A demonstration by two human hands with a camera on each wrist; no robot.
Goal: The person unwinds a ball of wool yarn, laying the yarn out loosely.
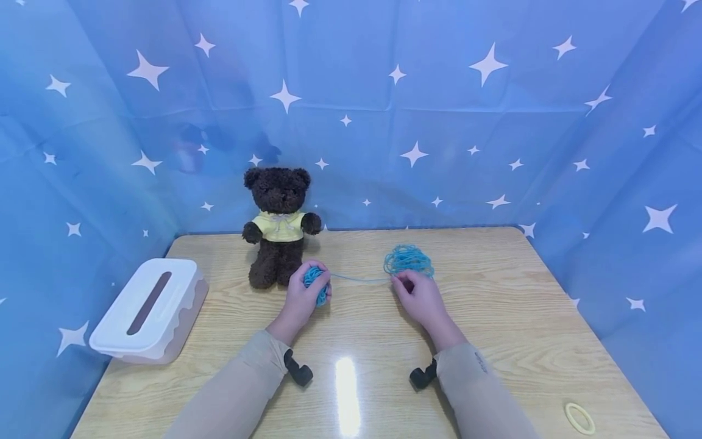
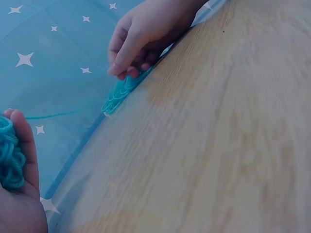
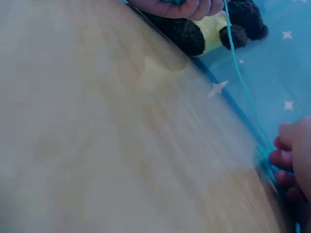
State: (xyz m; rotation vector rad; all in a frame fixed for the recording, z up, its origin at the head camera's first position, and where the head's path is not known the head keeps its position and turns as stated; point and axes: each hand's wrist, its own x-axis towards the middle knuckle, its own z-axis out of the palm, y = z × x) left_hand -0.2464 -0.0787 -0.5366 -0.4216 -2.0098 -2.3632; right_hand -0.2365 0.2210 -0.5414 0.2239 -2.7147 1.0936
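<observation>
My left hand (image 1: 298, 302) grips a wound bundle of blue yarn (image 1: 313, 278), its fingers and thumb curled around it. From this bundle a single yarn strand (image 1: 359, 280) runs nearly straight across to my right hand (image 1: 425, 300). There the right thumb and fingers pinch the yarn, at the near edge of a loose yarn pile (image 1: 407, 258) lying on the table. The left wrist view shows the looped bundle (image 2: 10, 155) in the left palm. In the right wrist view the strand (image 3: 241, 80) slopes down to the right fingertips, and the pile is mostly hidden behind the hand.
A dark brown teddy bear (image 1: 278, 227) in a yellow top stands behind my left hand. At the left edge of the wooden table (image 1: 493, 317) is a white lidded box (image 1: 117, 305) with a slot. A pale yellow ring (image 1: 568, 417) lies at the front right. A starry blue curtain hangs behind.
</observation>
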